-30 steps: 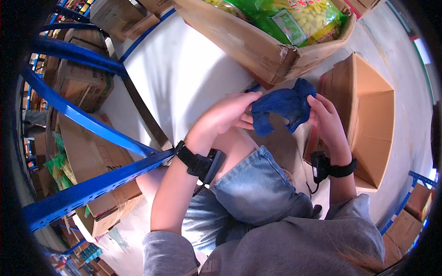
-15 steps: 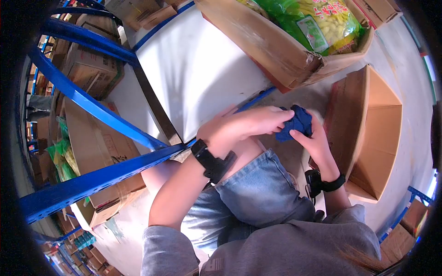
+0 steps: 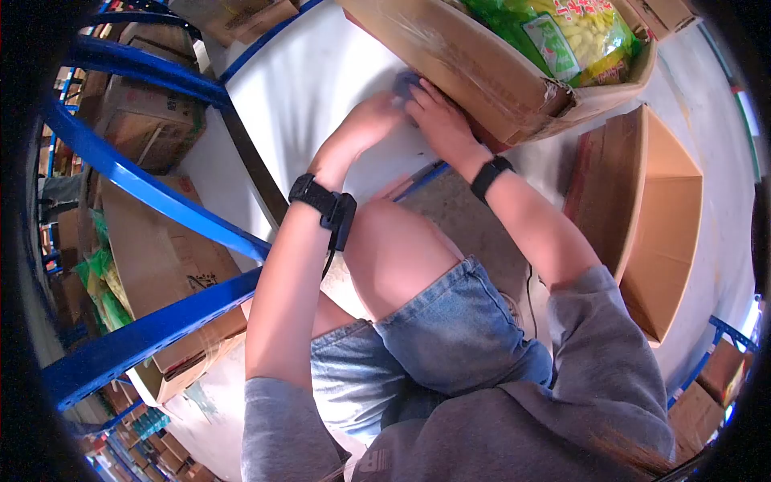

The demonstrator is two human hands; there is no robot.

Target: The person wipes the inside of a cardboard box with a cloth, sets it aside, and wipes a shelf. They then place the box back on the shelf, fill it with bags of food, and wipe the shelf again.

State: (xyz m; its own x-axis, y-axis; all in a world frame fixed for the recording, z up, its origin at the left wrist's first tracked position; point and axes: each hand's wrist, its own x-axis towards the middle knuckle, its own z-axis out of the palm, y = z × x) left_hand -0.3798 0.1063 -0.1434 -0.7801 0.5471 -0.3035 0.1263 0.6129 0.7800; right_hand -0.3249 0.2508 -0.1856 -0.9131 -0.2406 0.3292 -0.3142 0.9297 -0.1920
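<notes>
A dark blue cloth is bunched on the white shelf board, close against the side of a large cardboard box. My left hand reaches it from the left, its fingers bent onto the cloth and slightly blurred. From the right, my right hand presses on the same cloth with fingers closed together over its edge. Both hands are side by side, and much of the cloth is hidden under them. Each wrist wears a black strap.
The open cardboard box holds green-and-yellow plastic packs. An empty open carton stands at the right. Blue rack beams cross the left side, with more cartons behind. My bent knee is below the shelf edge.
Both hands have moved forward and left with the blue cloth, from above my lap down to the white shelf board beside the box. The cloth is now pressed on the board.
</notes>
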